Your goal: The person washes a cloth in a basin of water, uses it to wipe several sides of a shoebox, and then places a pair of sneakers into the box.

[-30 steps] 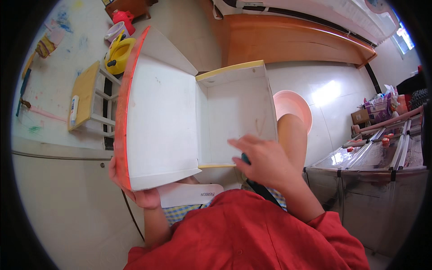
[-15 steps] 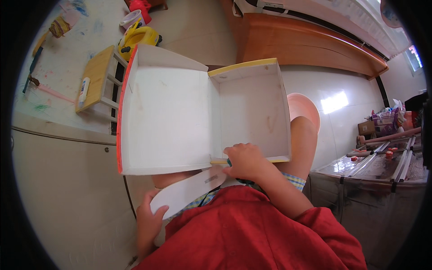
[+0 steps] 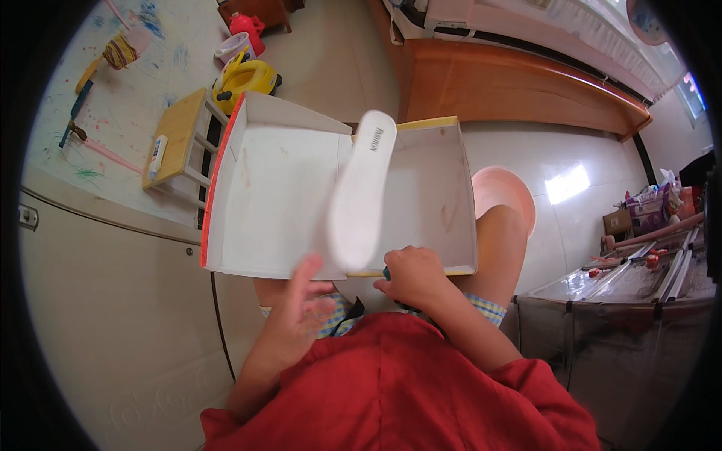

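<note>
While the left hand (image 3: 304, 301) sits just below the middle of the frame with its fingers spread and blurred, its grip looks loose and open, and I cannot tell whether any fingertip touches the white insole (image 3: 361, 192) right above it. That insole stands on end, long and narrow, its lower end at the fingers and its upper end reaching past the far rim of the open shoebox (image 3: 278, 203). To the right of it, the right hand (image 3: 412, 276) is curled closed over the near edge of the box, at centre frame, knuckles up; a small dark thing shows under it, too hidden to name. The box lies open on the person's lap, white inside, with an orange-red edge on its left half and a yellow rim on its right half. Below the hands come a checked garment and a red shirt (image 3: 398, 383), filling the lower middle. Just right of the box, a bare knee partly covers a pink basin (image 3: 505, 194) on the pale tiled floor. In the upper left, a small wooden stool (image 3: 174, 139) stands near a yellow toy (image 3: 244, 77) and a red bottle (image 3: 244, 26), beside a wall marked with coloured scribbles. At the right edge lie clear storage boxes (image 3: 624, 282), well apart from the hands.
</note>
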`<action>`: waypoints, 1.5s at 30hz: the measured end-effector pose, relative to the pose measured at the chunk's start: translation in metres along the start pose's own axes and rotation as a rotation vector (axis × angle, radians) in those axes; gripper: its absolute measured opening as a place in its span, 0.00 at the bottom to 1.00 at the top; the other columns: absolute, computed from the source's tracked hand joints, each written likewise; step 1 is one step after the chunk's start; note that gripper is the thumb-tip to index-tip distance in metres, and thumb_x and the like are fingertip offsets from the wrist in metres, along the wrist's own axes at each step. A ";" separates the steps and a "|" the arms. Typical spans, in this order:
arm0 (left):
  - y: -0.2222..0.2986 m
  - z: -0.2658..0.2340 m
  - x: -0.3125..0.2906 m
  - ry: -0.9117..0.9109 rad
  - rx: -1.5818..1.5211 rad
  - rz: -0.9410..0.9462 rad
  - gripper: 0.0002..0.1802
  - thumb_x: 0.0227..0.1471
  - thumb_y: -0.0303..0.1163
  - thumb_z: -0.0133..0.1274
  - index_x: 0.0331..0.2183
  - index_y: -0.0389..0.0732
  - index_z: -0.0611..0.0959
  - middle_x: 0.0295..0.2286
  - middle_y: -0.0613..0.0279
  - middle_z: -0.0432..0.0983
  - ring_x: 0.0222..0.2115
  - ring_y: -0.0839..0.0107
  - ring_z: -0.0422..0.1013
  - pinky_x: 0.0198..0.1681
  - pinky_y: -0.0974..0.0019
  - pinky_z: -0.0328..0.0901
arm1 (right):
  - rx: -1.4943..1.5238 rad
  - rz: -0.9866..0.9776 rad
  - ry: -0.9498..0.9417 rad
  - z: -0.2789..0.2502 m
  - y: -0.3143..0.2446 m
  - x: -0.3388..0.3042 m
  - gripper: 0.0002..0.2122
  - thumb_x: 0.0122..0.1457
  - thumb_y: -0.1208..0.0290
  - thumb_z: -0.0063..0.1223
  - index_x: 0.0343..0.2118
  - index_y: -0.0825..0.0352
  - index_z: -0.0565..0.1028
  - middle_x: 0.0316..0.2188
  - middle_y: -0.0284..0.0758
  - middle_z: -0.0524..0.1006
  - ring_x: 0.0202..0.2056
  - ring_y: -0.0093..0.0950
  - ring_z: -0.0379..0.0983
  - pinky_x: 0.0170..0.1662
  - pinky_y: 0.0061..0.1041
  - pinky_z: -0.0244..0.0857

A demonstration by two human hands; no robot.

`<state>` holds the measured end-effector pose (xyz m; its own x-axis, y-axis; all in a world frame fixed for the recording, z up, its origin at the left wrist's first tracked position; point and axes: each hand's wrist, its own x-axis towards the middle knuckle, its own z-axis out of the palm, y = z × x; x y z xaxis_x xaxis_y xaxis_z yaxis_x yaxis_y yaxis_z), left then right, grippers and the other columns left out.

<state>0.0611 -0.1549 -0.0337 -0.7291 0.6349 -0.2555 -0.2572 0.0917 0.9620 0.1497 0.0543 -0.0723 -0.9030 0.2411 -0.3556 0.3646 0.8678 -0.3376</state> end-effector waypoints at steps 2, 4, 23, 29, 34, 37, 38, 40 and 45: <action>-0.001 -0.008 0.000 -0.418 0.526 -0.123 0.24 0.60 0.34 0.45 0.55 0.35 0.64 0.37 0.58 0.75 0.34 0.74 0.72 0.38 0.69 0.70 | 0.054 0.005 -0.014 0.004 0.003 -0.001 0.09 0.43 0.67 0.58 0.26 0.66 0.79 0.27 0.42 0.79 0.33 0.39 0.77 0.35 0.36 0.70; -0.015 -0.020 -0.002 -0.432 0.603 -0.286 0.25 0.60 0.33 0.45 0.56 0.34 0.64 0.39 0.56 0.75 0.35 0.72 0.73 0.39 0.68 0.70 | -0.085 -0.028 0.016 0.009 0.002 -0.005 0.08 0.43 0.69 0.58 0.26 0.66 0.79 0.27 0.41 0.79 0.33 0.38 0.76 0.35 0.34 0.71; -0.079 0.065 0.158 0.011 0.004 0.402 0.31 0.45 0.13 0.42 0.53 0.37 0.62 0.44 0.53 0.70 0.45 0.64 0.70 0.47 0.64 0.67 | -0.048 -0.027 0.599 -0.046 0.043 0.013 0.06 0.39 0.73 0.58 0.20 0.64 0.72 0.22 0.35 0.75 0.31 0.37 0.73 0.31 0.36 0.67; -0.104 0.055 0.263 0.136 1.209 0.500 0.30 0.37 0.20 0.56 0.47 0.35 0.70 0.42 0.53 0.71 0.42 0.49 0.68 0.42 0.55 0.68 | -0.044 0.087 0.574 -0.069 0.051 0.054 0.03 0.40 0.75 0.53 0.21 0.65 0.74 0.22 0.36 0.76 0.31 0.36 0.74 0.30 0.36 0.68; -0.130 0.046 0.297 -0.065 1.404 0.519 0.29 0.36 0.29 0.60 0.44 0.38 0.72 0.45 0.46 0.69 0.45 0.48 0.66 0.43 0.50 0.65 | -0.018 0.062 0.615 -0.060 0.054 0.076 0.04 0.39 0.74 0.55 0.19 0.66 0.73 0.19 0.35 0.74 0.27 0.37 0.72 0.29 0.35 0.66; -0.119 0.047 0.298 -0.141 1.523 0.538 0.31 0.35 0.32 0.62 0.45 0.40 0.73 0.47 0.49 0.67 0.49 0.50 0.63 0.45 0.51 0.62 | 0.020 0.063 0.642 -0.056 0.055 0.082 0.03 0.40 0.74 0.53 0.18 0.66 0.72 0.19 0.36 0.73 0.26 0.37 0.72 0.28 0.35 0.65; -0.117 0.044 0.297 -0.070 1.494 0.640 0.33 0.35 0.33 0.62 0.47 0.40 0.72 0.45 0.52 0.69 0.48 0.53 0.64 0.46 0.52 0.61 | 0.035 0.066 0.645 -0.057 0.053 0.083 0.03 0.40 0.75 0.53 0.19 0.66 0.73 0.19 0.36 0.74 0.27 0.37 0.72 0.29 0.36 0.66; -0.110 0.042 0.292 -0.065 1.524 0.702 0.34 0.36 0.35 0.62 0.48 0.40 0.69 0.43 0.55 0.72 0.50 0.56 0.63 0.49 0.52 0.58 | 0.052 0.068 0.652 -0.058 0.052 0.084 0.02 0.40 0.75 0.53 0.19 0.66 0.73 0.20 0.36 0.75 0.28 0.37 0.73 0.29 0.36 0.67; -0.091 0.029 0.260 -0.208 1.485 0.424 0.35 0.32 0.34 0.65 0.44 0.40 0.69 0.42 0.54 0.72 0.49 0.55 0.64 0.52 0.49 0.57 | 0.071 0.065 0.669 -0.064 0.049 0.081 0.02 0.40 0.76 0.52 0.19 0.67 0.72 0.19 0.37 0.74 0.27 0.38 0.72 0.29 0.37 0.65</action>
<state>-0.0868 0.0237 -0.1852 -0.4534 0.8897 -0.0541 0.8639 0.4535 0.2191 0.0793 0.1442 -0.0616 -0.8168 0.5284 0.2316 0.4160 0.8175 -0.3983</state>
